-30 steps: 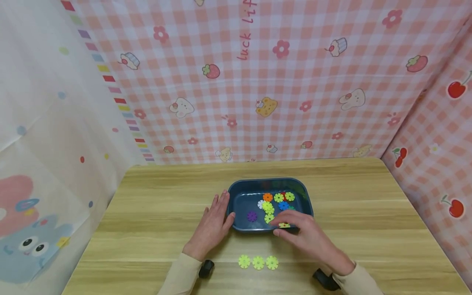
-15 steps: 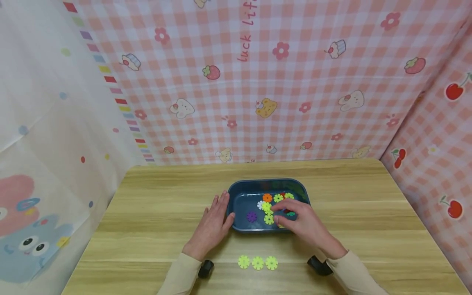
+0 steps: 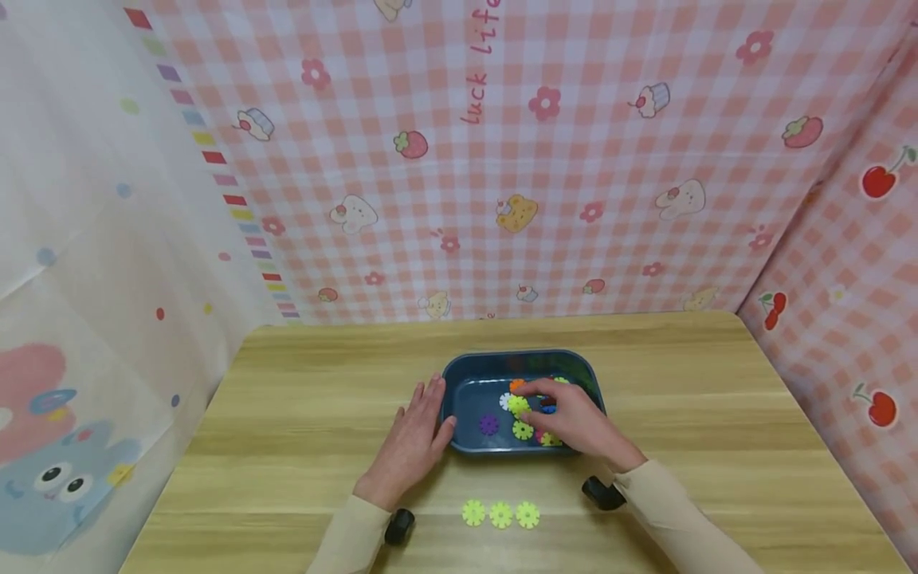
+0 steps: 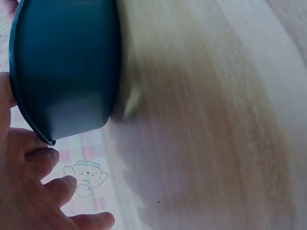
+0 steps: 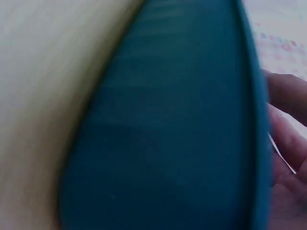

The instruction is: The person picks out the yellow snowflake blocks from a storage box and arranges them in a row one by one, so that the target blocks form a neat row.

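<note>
My left hand [image 3: 409,450] rests against the left edge of a dark blue tray [image 3: 459,363], its fingers stretched out; in the left wrist view the fingers touch the tray's rim. Over the tray's right half, my right hand [image 3: 577,418] reaches down with thumb and forefinger apart around a yellow-green notched disc [image 3: 518,406]. Contact with that disc is unclear. Nearby lie a purple disc [image 3: 488,424], a white disc [image 3: 505,401], an orange disc [image 3: 516,386] and another yellow-green disc [image 3: 523,430]. The right hand hides part of the pile.
A row of yellow-green discs [image 3: 500,515] lies on the wooden table [image 3: 323,399] in front of the tray. Behind the table hangs a pink checked cloth [image 3: 459,175]. More patterned cloth stands at both sides.
My right hand has moved left and farther into the tray, from its near right edge to the yellow-green disc. The left hand stays at the tray's left edge.
</note>
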`<state>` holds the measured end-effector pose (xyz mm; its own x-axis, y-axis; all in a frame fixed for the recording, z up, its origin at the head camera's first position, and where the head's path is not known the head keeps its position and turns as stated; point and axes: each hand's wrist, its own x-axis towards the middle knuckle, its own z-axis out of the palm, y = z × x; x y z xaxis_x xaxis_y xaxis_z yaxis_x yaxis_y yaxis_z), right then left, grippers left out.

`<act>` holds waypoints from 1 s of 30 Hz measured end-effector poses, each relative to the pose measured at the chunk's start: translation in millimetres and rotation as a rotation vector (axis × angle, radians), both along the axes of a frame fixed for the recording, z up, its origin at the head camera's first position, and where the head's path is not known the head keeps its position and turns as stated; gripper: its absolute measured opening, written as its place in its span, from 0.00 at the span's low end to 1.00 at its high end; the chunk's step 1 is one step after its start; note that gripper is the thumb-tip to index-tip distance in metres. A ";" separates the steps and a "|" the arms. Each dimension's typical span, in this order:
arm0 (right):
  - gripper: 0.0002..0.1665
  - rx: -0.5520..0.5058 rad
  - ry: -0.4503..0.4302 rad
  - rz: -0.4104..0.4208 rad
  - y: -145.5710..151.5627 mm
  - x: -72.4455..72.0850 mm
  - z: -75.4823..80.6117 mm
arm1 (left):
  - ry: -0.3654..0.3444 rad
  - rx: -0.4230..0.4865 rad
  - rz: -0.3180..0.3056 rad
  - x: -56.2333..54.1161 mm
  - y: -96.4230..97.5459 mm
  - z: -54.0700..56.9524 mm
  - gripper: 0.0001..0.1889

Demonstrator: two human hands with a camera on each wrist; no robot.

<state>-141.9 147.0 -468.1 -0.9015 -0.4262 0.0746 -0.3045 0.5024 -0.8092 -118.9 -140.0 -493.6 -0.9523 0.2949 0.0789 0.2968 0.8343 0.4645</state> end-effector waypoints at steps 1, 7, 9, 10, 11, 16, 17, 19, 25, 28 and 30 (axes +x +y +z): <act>0.21 0.010 -0.002 0.004 -1.1 -2.5 -1.1 | 0.005 0.000 0.001 0.0 -0.2 0.0 0.35; 0.20 0.064 -0.033 0.021 -5.1 -16.4 -4.4 | 0.005 -0.005 0.006 1.4 -1.5 -0.5 0.35; 0.20 0.077 -0.038 0.024 -5.5 -20.2 -4.7 | 0.002 -0.007 0.004 1.8 -1.5 -0.8 0.35; 0.20 0.083 -0.042 0.028 -5.5 -21.8 -5.2 | 0.003 -0.006 0.001 2.0 -1.5 -0.7 0.35; 0.21 0.087 -0.046 0.031 -5.4 -23.3 -5.6 | 0.006 -0.007 -0.001 1.9 -1.4 -0.8 0.35; 0.21 0.090 -0.087 0.032 -4.0 -29.6 -8.9 | 0.019 0.002 -0.005 0.5 -0.6 -0.5 0.34; 0.21 0.091 -0.091 0.031 -3.7 -30.5 -9.5 | 0.020 0.002 -0.004 0.2 -0.4 -0.7 0.34; 0.21 0.091 -0.096 0.027 -3.2 -32.2 -10.5 | 0.014 0.001 -0.001 -0.1 -0.1 -0.4 0.34; 0.21 0.104 -0.090 0.019 -4.0 -36.8 -13.3 | -0.009 -0.006 0.011 -0.2 0.4 0.7 0.35; 0.21 0.127 -0.069 0.028 -5.1 -39.2 -15.9 | -0.016 -0.003 0.016 0.5 0.4 1.1 0.35; 0.21 0.142 -0.058 0.032 -5.9 -40.8 -17.5 | -0.013 -0.004 0.015 0.7 0.4 1.2 0.35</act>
<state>-182.7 141.2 -485.7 -0.8884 -0.4573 -0.0399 -0.2771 0.6036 -0.7476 -118.2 -139.7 -492.5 -0.9575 0.2811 0.0647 0.2782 0.8406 0.4648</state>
